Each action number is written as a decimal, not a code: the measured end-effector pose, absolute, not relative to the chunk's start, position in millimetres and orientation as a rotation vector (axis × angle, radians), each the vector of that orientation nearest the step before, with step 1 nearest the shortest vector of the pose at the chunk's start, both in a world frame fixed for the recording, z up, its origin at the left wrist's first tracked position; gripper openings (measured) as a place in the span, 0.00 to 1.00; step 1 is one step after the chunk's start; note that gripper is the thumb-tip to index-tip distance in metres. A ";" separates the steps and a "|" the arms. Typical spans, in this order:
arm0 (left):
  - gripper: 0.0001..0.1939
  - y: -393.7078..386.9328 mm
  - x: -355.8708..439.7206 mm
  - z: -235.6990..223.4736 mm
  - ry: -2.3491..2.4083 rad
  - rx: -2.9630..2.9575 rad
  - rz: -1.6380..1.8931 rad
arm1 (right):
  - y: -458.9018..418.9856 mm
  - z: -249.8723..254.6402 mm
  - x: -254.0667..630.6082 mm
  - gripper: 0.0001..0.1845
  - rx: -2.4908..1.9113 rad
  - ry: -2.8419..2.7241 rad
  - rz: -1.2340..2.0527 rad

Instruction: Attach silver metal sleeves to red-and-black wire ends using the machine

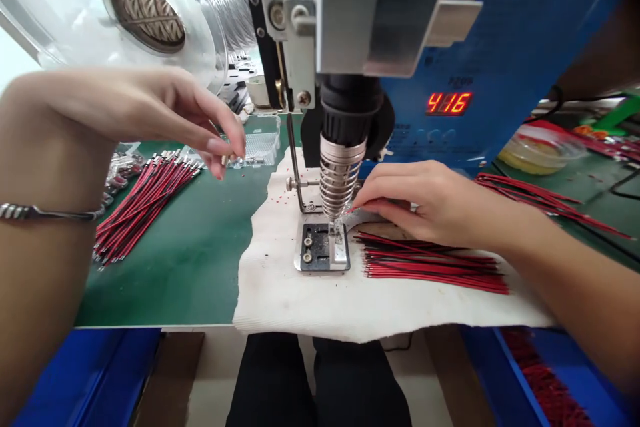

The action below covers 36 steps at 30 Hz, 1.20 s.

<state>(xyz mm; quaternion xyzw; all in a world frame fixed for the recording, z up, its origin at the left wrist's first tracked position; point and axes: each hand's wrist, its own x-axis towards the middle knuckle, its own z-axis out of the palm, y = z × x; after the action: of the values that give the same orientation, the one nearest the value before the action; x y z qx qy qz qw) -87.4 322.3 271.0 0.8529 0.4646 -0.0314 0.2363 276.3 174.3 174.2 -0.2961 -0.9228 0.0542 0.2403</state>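
Note:
My left hand [165, 110] is raised left of the soldering machine, over the green bench. Thumb and fingertips pinch a small brass-coloured metal piece [225, 161], partly hidden by them. My right hand [415, 203] is closed beside the soldering iron [343, 167], its fingertips close to the tip; what they hold is too small and covered to make out. Under the tip sits a small black and silver metal fixture [325, 247]. A bundle of red and black wires [435, 267] lies just below my right hand on a white sheet [300, 307].
Red and black wires with metal ends [147, 203] lie in a pile at left. Behind my left hand is a clear plastic box [263, 147]. The blue control unit [480, 67] displays 416. A white fume duct [65, 20] stands upper left. Blue bins [115, 367] are below the bench.

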 end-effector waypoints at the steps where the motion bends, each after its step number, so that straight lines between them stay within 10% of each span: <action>1: 0.35 319.7 -85.7 266.4 1.193 2.276 -0.125 | 174.2 173.7 276.4 0.13 -0.809 -2.525 0.159; 20: 0.13 288.0 -33.1 228.5 0.908 2.021 -0.328 | 165.7 170.5 270.5 0.08 -0.714 -2.488 0.133; 36: 0.16 288.6 -37.7 222.3 1.138 2.436 -0.607 | 167.7 167.9 271.7 0.07 -0.722 -2.466 0.083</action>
<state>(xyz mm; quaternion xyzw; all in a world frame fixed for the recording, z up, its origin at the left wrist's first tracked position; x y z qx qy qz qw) -37.7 288.6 222.3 0.8674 0.4053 -0.2162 0.1912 271.7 167.7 167.9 -0.2693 -0.9205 0.0312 0.2814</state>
